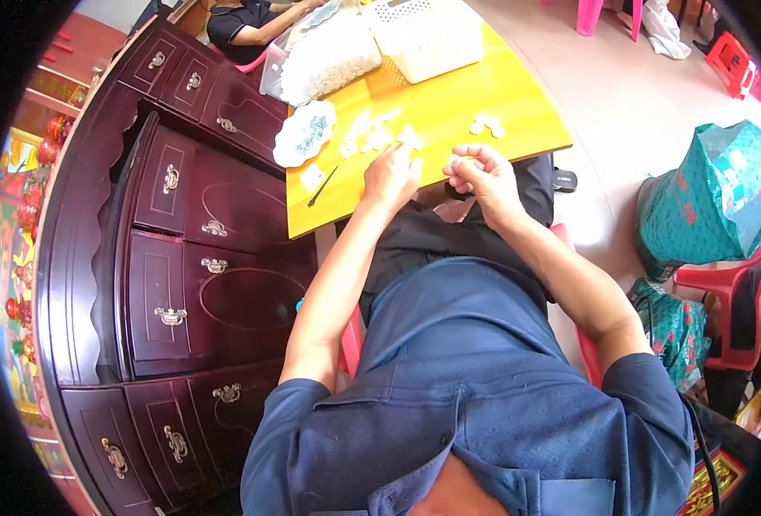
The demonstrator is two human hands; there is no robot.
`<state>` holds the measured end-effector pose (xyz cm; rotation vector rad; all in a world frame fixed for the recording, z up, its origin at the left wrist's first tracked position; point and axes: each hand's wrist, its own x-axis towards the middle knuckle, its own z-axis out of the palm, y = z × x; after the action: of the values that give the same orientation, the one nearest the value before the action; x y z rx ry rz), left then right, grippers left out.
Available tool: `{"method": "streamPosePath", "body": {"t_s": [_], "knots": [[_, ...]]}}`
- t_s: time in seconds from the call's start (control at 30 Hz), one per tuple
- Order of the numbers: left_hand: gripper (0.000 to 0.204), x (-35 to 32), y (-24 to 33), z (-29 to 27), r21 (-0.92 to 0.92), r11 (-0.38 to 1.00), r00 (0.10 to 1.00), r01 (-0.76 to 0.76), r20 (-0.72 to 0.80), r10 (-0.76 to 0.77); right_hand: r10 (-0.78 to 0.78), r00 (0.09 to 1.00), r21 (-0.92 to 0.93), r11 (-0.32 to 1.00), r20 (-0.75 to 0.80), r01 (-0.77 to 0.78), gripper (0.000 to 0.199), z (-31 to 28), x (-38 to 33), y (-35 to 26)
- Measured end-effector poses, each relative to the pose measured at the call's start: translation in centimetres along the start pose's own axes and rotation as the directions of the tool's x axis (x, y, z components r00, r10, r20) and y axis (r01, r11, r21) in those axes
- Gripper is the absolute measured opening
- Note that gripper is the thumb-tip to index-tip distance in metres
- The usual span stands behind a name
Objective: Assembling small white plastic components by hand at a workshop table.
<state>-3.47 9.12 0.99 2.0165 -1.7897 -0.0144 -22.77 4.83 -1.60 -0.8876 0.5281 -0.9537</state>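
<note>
Left hand (391, 179): fingertips at the near side of scattered white pieces (378, 138) on the yellow surface (522, 99); grip cannot be determined. Right hand (492, 179): fingers curled together, contents cannot be determined; a small cluster (487, 126) lies just beyond. Plate (289, 150) and black tool (323, 187) lie left; heap (330, 70) and basket (439, 60), far.

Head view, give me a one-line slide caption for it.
Left hand by small white pieces, right hand partly curled, at a yellow table with a scalloped white dish.
</note>
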Motion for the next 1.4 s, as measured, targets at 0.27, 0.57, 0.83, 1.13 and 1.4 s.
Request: {"method": "streamPosePath", "body": {"t_s": [0.27,0.57,0.83,1.13,1.4], "knots": [[0.028,-0.7,-0.2,1.4,0.086,0.985,0.983,-0.148,-0.101,0.156,-0.001,1.0,0.015,1.0,0.0,0.001,0.02,-0.5,0.6,-0.1],[0.03,0.5,3.2,1.7,0.02,0.989,0.988,-0.149,-0.034,0.15,-0.032,0.987,0.115,0.992,-0.157,0.05,0.021,-1.5,1.9,-0.5],[0.014,1.4,4.2,4.2,-0.048,0.977,0.976,-0.21,-0.07,0.206,-0.066,0.972,0.2,0.973,-0.224,0.112,0.022,-2.1,2.5,-1.3],[0.017,-0.5,3.4,4.3,-0.544,0.83,0.986,-0.125,-0.161,0.042,-0.093,0.983,0.084,0.991,-0.161,0.107,0.017,-1.9,2.1,-0.8],[0.017,-3.8,4.5,2.0,-0.863,0.45,0.972,0.23,0.176,-0.159,-0.027,0.996,0.065,0.997,-0.082,0.032,0.021,-1.2,1.2,-0.1]]}}
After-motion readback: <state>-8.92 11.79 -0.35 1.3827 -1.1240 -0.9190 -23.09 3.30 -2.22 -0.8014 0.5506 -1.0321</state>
